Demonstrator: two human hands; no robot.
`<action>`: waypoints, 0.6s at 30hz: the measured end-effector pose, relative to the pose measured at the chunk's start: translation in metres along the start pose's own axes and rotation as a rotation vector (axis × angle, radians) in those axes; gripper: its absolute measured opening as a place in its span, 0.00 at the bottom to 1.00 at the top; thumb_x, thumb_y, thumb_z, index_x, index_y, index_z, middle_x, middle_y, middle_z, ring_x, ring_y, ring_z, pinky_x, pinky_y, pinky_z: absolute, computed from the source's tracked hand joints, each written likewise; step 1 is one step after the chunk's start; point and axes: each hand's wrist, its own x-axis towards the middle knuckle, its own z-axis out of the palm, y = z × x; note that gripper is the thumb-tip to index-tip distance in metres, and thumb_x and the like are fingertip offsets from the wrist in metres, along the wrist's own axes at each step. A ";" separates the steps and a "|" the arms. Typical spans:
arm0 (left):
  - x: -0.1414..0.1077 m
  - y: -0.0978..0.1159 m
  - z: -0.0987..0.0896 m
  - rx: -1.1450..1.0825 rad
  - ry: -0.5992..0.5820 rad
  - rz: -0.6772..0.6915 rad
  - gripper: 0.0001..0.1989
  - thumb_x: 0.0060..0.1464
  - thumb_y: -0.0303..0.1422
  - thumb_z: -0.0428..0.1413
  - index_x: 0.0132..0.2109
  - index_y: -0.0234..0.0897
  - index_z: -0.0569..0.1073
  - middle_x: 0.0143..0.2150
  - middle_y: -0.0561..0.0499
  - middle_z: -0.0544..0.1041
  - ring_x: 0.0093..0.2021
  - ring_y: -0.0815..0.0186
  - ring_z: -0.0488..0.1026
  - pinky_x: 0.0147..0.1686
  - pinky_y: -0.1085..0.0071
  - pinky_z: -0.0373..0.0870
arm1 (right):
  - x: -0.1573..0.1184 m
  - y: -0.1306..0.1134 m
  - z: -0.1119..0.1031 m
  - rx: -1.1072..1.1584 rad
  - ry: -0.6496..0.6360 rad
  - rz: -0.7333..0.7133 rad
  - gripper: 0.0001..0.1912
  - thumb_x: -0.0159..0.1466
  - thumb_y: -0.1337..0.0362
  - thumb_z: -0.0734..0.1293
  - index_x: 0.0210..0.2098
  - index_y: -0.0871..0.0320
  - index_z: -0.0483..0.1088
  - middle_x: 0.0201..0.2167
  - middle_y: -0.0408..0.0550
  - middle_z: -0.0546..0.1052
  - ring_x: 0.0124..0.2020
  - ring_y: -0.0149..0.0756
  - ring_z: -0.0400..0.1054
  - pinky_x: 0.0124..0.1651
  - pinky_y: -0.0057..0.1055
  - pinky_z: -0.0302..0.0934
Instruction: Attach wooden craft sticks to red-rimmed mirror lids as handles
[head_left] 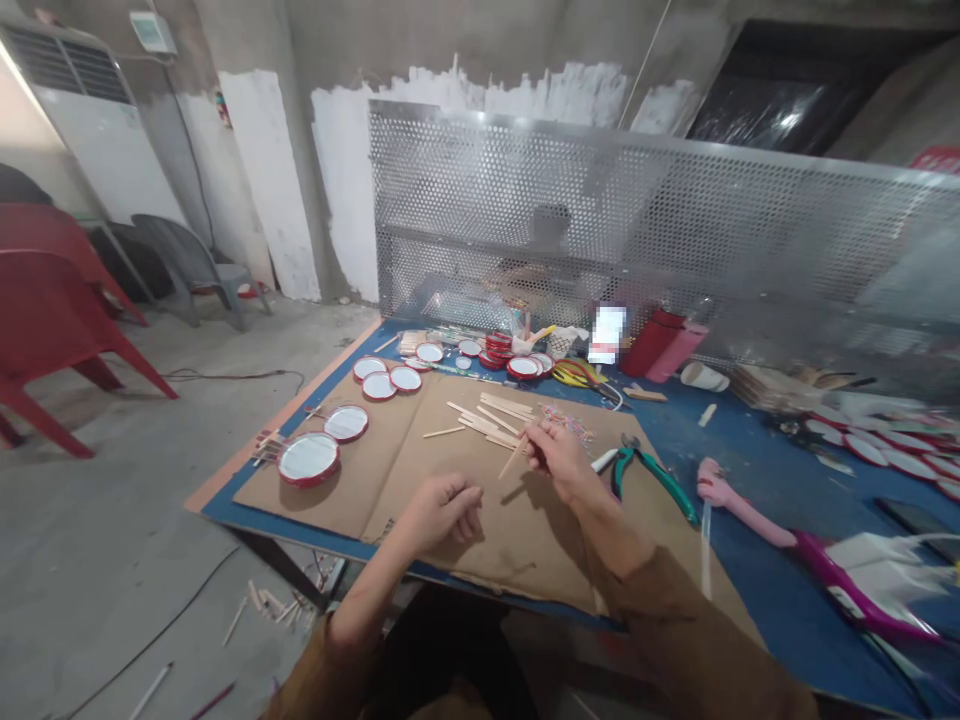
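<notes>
My right hand [553,458] pinches a thin wooden stick [513,459], which slants down towards the cardboard sheet [420,450]. Just beyond it lies a loose pile of flat wooden sticks [487,420], with a small heap of pink and coloured bits [568,422] alongside. My left hand [444,512] hovers over the near part of the cardboard, its fingers curled and no object visible in them. On the left of the sheet are red-rimmed white discs like small drums [308,456]; the nearest has sticks at its edge. Teal-handled pliers [660,480] rest right of my right hand.
A pink and purple glue gun [814,560] lies at the right, near white plugs [877,565]. More red-rimmed discs [892,445] sit beyond it. Red and pink bottles [652,342] and a lit phone [607,335] stand before the perforated metal panel [480,170]. A red chair [60,330] stands left.
</notes>
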 end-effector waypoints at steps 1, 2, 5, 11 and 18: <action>0.000 -0.001 0.000 -0.020 0.019 0.005 0.21 0.50 0.51 0.51 0.29 0.35 0.65 0.19 0.54 0.71 0.17 0.73 0.67 0.17 0.78 0.64 | 0.011 0.001 -0.007 -0.060 0.007 0.009 0.18 0.58 0.49 0.60 0.24 0.58 0.64 0.15 0.39 0.66 0.13 0.24 0.57 0.17 0.22 0.50; -0.001 -0.001 0.001 -0.038 0.028 0.008 0.22 0.50 0.52 0.50 0.29 0.35 0.65 0.19 0.54 0.70 0.17 0.73 0.67 0.16 0.78 0.64 | 0.022 0.001 -0.014 -0.119 0.008 0.019 0.17 0.57 0.51 0.61 0.20 0.58 0.63 0.12 0.39 0.64 0.13 0.25 0.56 0.17 0.22 0.49; -0.002 -0.002 0.001 -0.079 0.036 0.004 0.24 0.49 0.54 0.50 0.30 0.34 0.65 0.20 0.54 0.70 0.16 0.73 0.67 0.16 0.78 0.64 | 0.049 0.000 -0.036 -0.303 0.029 0.029 0.15 0.55 0.60 0.65 0.15 0.58 0.62 0.10 0.42 0.65 0.14 0.27 0.59 0.20 0.24 0.51; -0.002 -0.005 -0.001 -0.135 0.047 0.026 0.24 0.51 0.54 0.49 0.31 0.34 0.66 0.21 0.52 0.71 0.17 0.73 0.67 0.16 0.78 0.64 | 0.097 -0.006 -0.054 -0.494 0.214 -0.018 0.06 0.58 0.67 0.63 0.26 0.60 0.71 0.31 0.52 0.77 0.39 0.38 0.70 0.37 0.26 0.56; -0.003 -0.003 0.000 -0.120 0.066 0.025 0.25 0.52 0.55 0.48 0.31 0.33 0.66 0.21 0.52 0.71 0.18 0.73 0.67 0.17 0.79 0.63 | 0.165 0.004 -0.038 -0.437 0.220 0.173 0.15 0.66 0.58 0.61 0.41 0.65 0.71 0.41 0.54 0.75 0.40 0.39 0.71 0.42 0.35 0.65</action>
